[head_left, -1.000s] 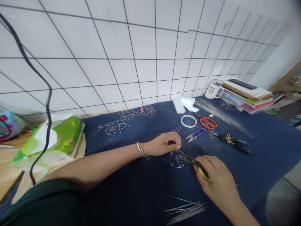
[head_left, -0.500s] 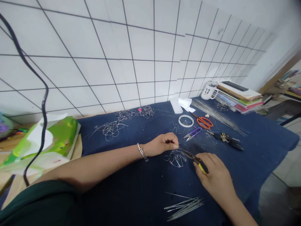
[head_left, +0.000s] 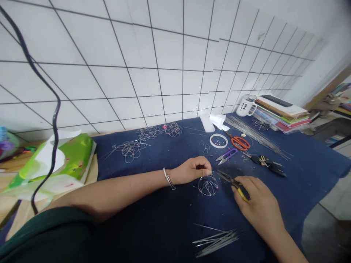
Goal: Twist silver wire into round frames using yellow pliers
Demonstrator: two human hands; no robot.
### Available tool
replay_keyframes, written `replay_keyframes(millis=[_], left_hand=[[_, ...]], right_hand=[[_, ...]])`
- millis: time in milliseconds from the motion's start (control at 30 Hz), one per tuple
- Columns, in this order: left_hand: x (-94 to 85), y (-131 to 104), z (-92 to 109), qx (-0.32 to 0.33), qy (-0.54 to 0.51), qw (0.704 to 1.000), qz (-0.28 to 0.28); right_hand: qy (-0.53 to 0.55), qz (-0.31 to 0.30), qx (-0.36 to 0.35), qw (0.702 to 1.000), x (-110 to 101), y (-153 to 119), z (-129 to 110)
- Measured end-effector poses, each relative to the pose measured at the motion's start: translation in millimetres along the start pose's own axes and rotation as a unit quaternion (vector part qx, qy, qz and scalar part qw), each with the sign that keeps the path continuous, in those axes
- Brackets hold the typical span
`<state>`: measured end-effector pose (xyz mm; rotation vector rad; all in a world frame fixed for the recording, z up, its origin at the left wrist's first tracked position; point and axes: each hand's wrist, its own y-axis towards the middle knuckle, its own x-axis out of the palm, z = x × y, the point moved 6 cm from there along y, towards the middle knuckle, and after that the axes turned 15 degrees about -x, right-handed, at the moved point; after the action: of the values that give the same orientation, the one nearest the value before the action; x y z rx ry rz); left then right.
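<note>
Fingers (head_left: 206,171) of left hand (head_left: 192,170) pinched on small domed silver wire frame (head_left: 208,185) at frame centre; right hand (head_left: 259,206) clamped round yellow-handled needle-nose pliers (head_left: 231,180), whose tips best approach squarely.

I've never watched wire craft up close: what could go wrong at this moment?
The pliers in the right hand point toward the left hand, whose fingers pinch the small wire piece; a slip might nip them. Loose wire ends could also prick, and the cut wires near the edge might snag a sleeve.
</note>
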<state>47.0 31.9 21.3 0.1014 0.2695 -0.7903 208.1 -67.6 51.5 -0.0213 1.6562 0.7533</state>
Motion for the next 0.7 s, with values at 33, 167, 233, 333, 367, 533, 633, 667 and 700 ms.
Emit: replay_keyframes(millis=[33, 167, 233, 333, 367, 533, 633, 667, 700], left_hand=[[-0.1, 0.0, 0.2, -0.003, 0.001, 1.000, 0.001], [-0.6, -0.4, 0.9, -0.013, 0.002, 1.000, 0.021], [0.0, -0.8, 1.1, -0.013, 0.004, 0.999, 0.030], [1.7, -1.6, 0.8, -0.011, 0.008, 0.999, 0.031], [2.1, -1.9, 0.9, -0.008, 0.010, 0.999, 0.030], [3.3, -3.6, 4.4, 0.010, 0.012, 1.000, 0.013], [4.7, -4.4, 6.9, 0.017, 0.013, 1.000, -0.003], [5.1, -4.6, 7.3, 0.020, 0.013, 1.000, -0.007], [5.4, -4.7, 7.3, 0.022, 0.013, 1.000, -0.009]], right_hand=[[0.004, 0.018, 0.008, 1.000, -1.9, -3.2, -1.0], [0.026, 0.020, 0.013, 0.999, 3.2, -12.1, -15.1], [0.019, -0.001, 0.012, 1.000, 9.2, -12.5, -22.2], [-0.003, -0.007, 0.023, 1.000, 14.0, -10.7, -26.1], [-0.006, -0.006, 0.026, 1.000, 14.7, -10.1, -26.3], [-0.006, -0.013, 0.024, 1.000, 17.5, -7.9, -27.1], [-0.009, -0.015, 0.015, 1.000, 18.6, -5.8, -28.2], [-0.010, -0.016, 0.012, 1.000, 19.0, -5.1, -28.4], [-0.012, -0.018, 0.010, 1.000, 19.4, -4.5, -28.4]])
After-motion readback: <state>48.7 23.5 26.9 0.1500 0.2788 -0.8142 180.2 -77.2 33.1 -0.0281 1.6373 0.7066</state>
